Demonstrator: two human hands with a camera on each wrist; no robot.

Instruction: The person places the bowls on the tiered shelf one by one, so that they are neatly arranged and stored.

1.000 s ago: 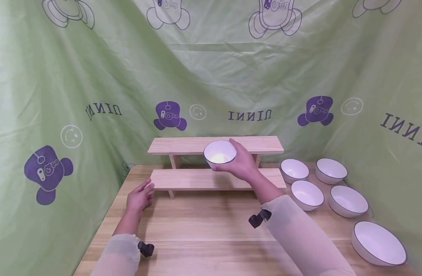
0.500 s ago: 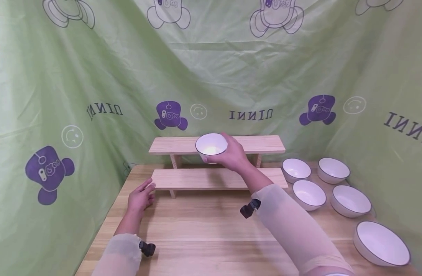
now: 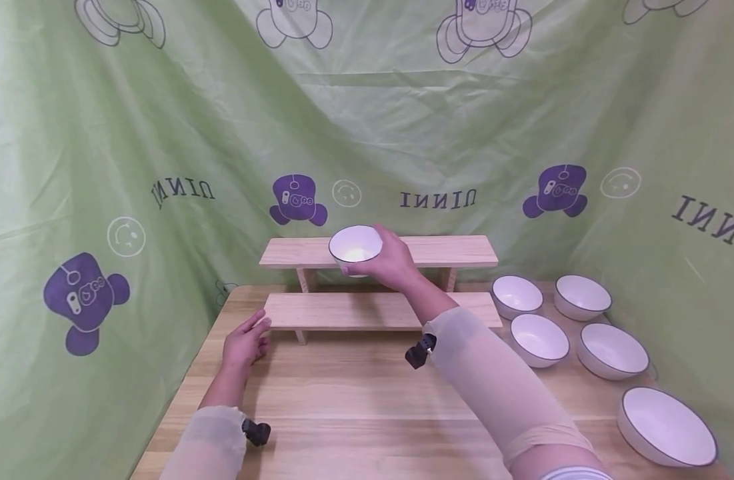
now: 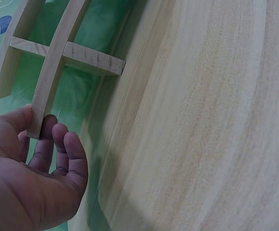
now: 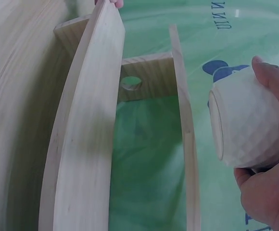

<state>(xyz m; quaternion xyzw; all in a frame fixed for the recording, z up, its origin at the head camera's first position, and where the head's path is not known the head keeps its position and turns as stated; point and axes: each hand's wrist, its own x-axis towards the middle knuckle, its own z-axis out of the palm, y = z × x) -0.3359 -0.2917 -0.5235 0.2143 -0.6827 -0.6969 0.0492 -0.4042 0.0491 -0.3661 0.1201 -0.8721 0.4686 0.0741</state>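
Observation:
A white bowl (image 3: 353,245) with a dark rim is held by my right hand (image 3: 387,261), in front of the upper board (image 3: 445,251) of a two-tier wooden shelf. In the right wrist view the faceted outside of the bowl (image 5: 247,120) shows, with thumb and fingers gripping its sides; it stands off from the boards. My left hand (image 3: 243,343) is at the left end of the lower board (image 3: 337,312). Seen from the left wrist, thumb and forefinger of that hand (image 4: 38,173) pinch the board's end, the other fingers loosely bent.
Several white bowls with dark rims stand on the table's right side, among them a near one (image 3: 667,427) and a far one (image 3: 583,297). The wooden table (image 3: 343,393) lies in front of the shelf. A green printed curtain (image 3: 367,133) hangs behind and at both sides.
My right hand has carried the bowl left and a little upward, from over the shelf's middle toward the upper board. The left hand has stayed at the lower board's end.

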